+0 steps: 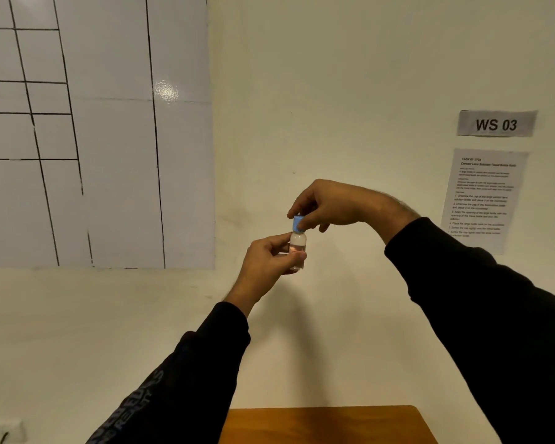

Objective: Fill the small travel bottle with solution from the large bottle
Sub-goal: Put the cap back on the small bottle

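The small travel bottle (297, 248) is clear with a blue cap (297, 224) and is held upright in the air, well above the table. My left hand (268, 261) grips its body from the left, thumb across the front. From above and the right, my right hand (326, 203) pinches the blue cap with its fingertips. The cap sits on the bottle's neck. The large bottle is not in view.
A brown wooden table (327, 424) shows only its far edge at the bottom. Behind is a cream wall with a white tiled panel (93, 129) at left, a "WS 03" sign (496, 124) and a printed instruction sheet (483, 200) at right.
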